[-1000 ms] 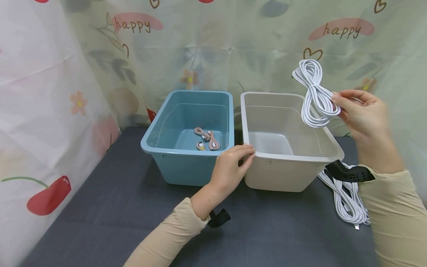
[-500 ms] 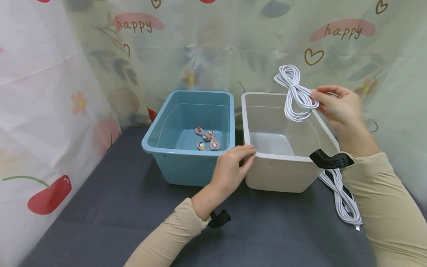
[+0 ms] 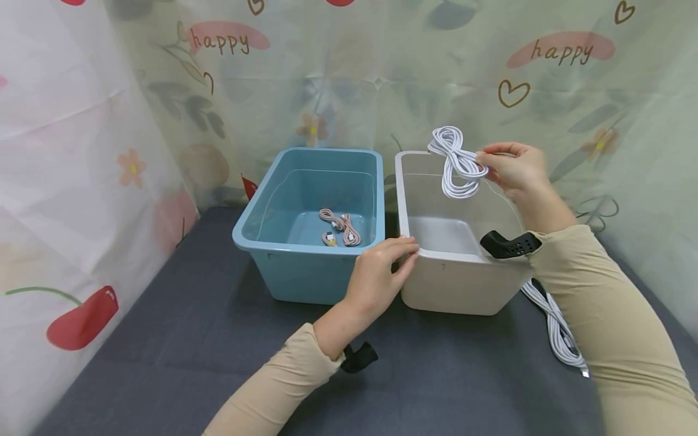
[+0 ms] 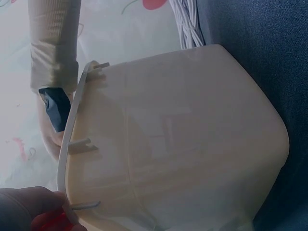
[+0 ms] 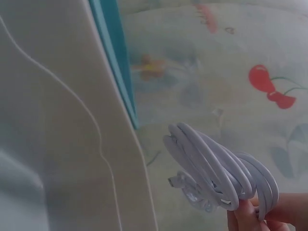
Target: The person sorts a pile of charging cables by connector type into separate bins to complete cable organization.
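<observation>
A coiled white cable (image 3: 459, 166) hangs from my right hand (image 3: 518, 172), which pinches one end of the bundle above the beige bin (image 3: 463, 283). In the right wrist view, the loops of the white cable (image 5: 211, 168) and a small plug show beside the fingertips. My left hand (image 3: 377, 275) grips the beige bin's near left rim corner; the left wrist view has its fingers (image 4: 36, 204) on that rim. To the left stands the blue bin (image 3: 305, 272), with several pinkish cables (image 3: 343, 227) lying on its floor.
Another white cable bundle (image 3: 558, 333) lies on the dark tabletop (image 3: 425, 375) to the right of the beige bin, partly hidden by the right sleeve (image 3: 611, 303). A patterned cloth (image 3: 354, 60) hangs behind the bins.
My right hand has moved left and slightly down with the white cable, from the beige bin's right side to over its opening. The left hand has stayed on the rim.
</observation>
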A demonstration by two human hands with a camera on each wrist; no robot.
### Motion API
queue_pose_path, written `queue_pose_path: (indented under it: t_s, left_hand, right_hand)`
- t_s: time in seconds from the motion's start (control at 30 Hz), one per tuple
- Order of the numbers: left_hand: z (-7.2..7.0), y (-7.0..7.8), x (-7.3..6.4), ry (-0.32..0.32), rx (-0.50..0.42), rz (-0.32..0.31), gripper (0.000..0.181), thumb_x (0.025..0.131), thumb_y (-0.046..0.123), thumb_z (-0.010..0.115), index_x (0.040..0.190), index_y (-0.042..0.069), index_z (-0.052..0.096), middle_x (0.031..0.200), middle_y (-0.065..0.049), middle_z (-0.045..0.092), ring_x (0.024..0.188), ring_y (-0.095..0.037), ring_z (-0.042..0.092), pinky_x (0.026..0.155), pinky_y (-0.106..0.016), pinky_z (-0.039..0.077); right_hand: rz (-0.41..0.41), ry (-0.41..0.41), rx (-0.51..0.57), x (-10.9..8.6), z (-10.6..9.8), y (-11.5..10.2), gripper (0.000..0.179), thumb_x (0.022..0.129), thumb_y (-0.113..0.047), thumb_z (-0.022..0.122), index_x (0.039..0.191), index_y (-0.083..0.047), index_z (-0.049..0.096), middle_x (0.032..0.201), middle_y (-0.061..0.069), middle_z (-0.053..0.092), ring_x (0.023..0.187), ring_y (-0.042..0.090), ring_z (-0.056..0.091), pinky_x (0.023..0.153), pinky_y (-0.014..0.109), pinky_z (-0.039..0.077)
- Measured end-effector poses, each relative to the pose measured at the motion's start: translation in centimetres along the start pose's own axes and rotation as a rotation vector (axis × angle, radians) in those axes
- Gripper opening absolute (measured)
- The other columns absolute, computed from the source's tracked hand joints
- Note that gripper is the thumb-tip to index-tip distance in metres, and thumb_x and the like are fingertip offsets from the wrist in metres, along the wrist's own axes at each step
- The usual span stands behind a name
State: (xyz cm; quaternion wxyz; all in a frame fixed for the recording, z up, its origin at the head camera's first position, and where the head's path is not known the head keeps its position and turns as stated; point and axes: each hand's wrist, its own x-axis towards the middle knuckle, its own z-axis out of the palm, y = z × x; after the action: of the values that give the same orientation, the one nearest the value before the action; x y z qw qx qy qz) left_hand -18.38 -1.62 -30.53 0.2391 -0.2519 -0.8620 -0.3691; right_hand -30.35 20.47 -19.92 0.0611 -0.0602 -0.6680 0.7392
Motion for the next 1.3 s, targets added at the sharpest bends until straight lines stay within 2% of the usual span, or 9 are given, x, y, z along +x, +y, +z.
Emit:
queue_pose_path:
  t_s: [0.3, 0.5, 0.73, 1.0, 1.1, 1.2, 1.3]
  left_hand:
    - [-0.1, 0.1, 0.0, -0.004, 0.007, -0.004, 0.02, 0.087, 0.013, 0.065, 0.106, 0.007, 0.071, 0.116, -0.005, 0.068, 0.114, -0.015, 0.062, 0.092, -0.026, 0.051]
    - [-0.1, 0.0, 0.1, -0.011, 0.0, -0.015, 0.021, 0.087, 0.012, 0.065, 0.107, 0.007, 0.071, 0.116, -0.005, 0.068, 0.114, -0.015, 0.062, 0.093, -0.027, 0.051]
    - [-0.1, 0.0, 0.1, -0.014, 0.002, -0.018, 0.021, 0.087, 0.012, 0.065, 0.107, 0.008, 0.071, 0.116, -0.005, 0.068, 0.114, -0.014, 0.062, 0.093, -0.026, 0.051]
    - [-0.2, 0.1, 0.1, -0.021, -0.01, -0.023, 0.022, 0.087, 0.013, 0.065, 0.108, 0.008, 0.071, 0.116, -0.005, 0.068, 0.114, -0.014, 0.061, 0.094, -0.027, 0.05]
    - [-0.2, 0.1, 0.1, -0.019, -0.006, -0.025, 0.022, 0.087, 0.013, 0.065, 0.107, 0.008, 0.071, 0.116, -0.005, 0.068, 0.114, -0.014, 0.061, 0.094, -0.027, 0.05]
    - [-0.2, 0.1, 0.1, -0.017, -0.014, -0.028, 0.021, 0.087, 0.012, 0.065, 0.107, 0.007, 0.071, 0.116, -0.005, 0.068, 0.114, -0.015, 0.062, 0.094, -0.027, 0.051]
    - [-0.2, 0.0, 0.1, -0.016, 0.001, -0.02, 0.021, 0.088, 0.013, 0.064, 0.107, 0.008, 0.071, 0.116, -0.004, 0.068, 0.113, -0.014, 0.062, 0.093, -0.026, 0.051]
  right_hand:
    - [0.054, -0.005, -0.113, 1.0, 1.0, 1.0, 0.019, 0.08, 0.003, 0.066, 0.074, -0.014, 0.063, 0.075, -0.005, 0.058, 0.064, 0.004, 0.059, 0.058, 0.014, 0.052]
    - [0.068, 0.001, -0.184, 1.5, 1.5, 1.4, 0.022, 0.081, 0.003, 0.065, 0.071, -0.016, 0.062, 0.081, -0.003, 0.055, 0.065, 0.003, 0.057, 0.058, 0.013, 0.051]
    - [0.041, -0.036, -0.235, 1.7, 1.9, 1.9, 0.027, 0.081, 0.005, 0.064, 0.065, -0.017, 0.06, 0.064, -0.007, 0.057, 0.059, 0.003, 0.056, 0.056, 0.013, 0.051]
    - [0.035, -0.081, -0.255, 2.2, 2.6, 2.4, 0.034, 0.082, 0.008, 0.059, 0.06, -0.018, 0.059, 0.057, -0.007, 0.056, 0.052, 0.002, 0.055, 0.052, 0.014, 0.05]
    - [0.06, -0.106, -0.294, 2.5, 3.0, 2.5, 0.025, 0.083, 0.006, 0.059, 0.068, -0.014, 0.058, 0.059, -0.007, 0.055, 0.054, 0.002, 0.055, 0.054, 0.014, 0.051]
    - [0.111, -0.193, -0.361, 2.8, 3.3, 2.4, 0.007, 0.087, 0.001, 0.057, 0.089, -0.005, 0.056, 0.061, -0.007, 0.057, 0.056, 0.002, 0.058, 0.057, 0.015, 0.052]
    - [0.161, -0.291, -0.456, 3.0, 3.4, 2.0, 0.022, 0.091, -0.005, 0.054, 0.112, 0.0, 0.05, 0.073, -0.006, 0.06, 0.062, 0.001, 0.06, 0.063, 0.016, 0.054]
